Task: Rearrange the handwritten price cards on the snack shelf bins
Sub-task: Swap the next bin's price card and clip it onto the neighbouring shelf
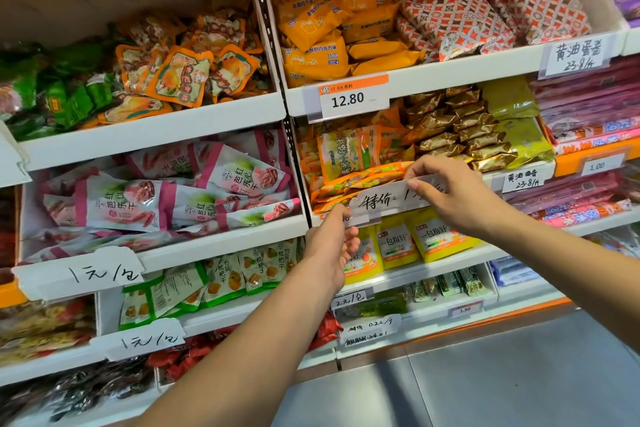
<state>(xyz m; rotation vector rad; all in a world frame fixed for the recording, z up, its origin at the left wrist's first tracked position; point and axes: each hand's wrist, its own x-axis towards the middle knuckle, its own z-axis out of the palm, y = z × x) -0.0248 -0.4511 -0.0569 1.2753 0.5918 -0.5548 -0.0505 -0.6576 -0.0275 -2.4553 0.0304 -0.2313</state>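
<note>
A white handwritten price card (384, 200) lies along the front rim of the bin of orange snack packs (349, 163), at the middle of the shelf. My right hand (450, 191) pinches the card's right end from above, hiding part of the writing. My left hand (332, 239) reaches up from below and grips the card's lower left corner at its clear holder. Other handwritten cards hang at the left on lower bin rims (100, 274), (149, 340), and two more at the right (576, 54), (523, 180).
A printed 12.80 tag (348, 97) sits on the bin rim above. Small handwritten labels (370, 326) mark the low bins. White bins hold snack packs on every row. A black upright rail (294, 149) divides the shelf. Grey floor (485, 374) lies at lower right.
</note>
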